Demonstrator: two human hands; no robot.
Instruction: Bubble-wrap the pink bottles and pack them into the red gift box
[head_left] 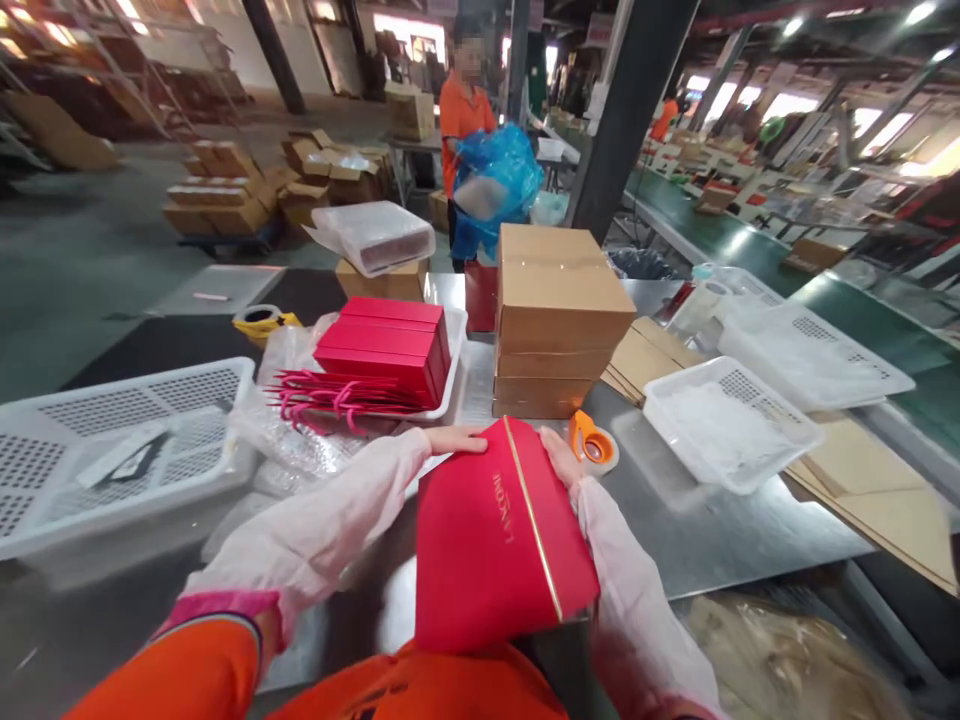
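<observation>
A red gift box with a gold stripe and gold LANCOME lettering is in front of my body, tilted towards me. My left hand grips its far left corner, with the fingers laid along the edge. At the far right corner my right hand holds the side, and part of its fingers is hidden. Just right of that hand lies an orange tape dispenser. Beyond my left hand, a white tray bears several red boxes and a pile of flat red pieces with pink ribbons.
Brown cartons are stacked straight ahead. White baskets stand left and right, with flat cardboard beside the right one. Bubble wrap lies left. A co-worker handles blue plastic behind.
</observation>
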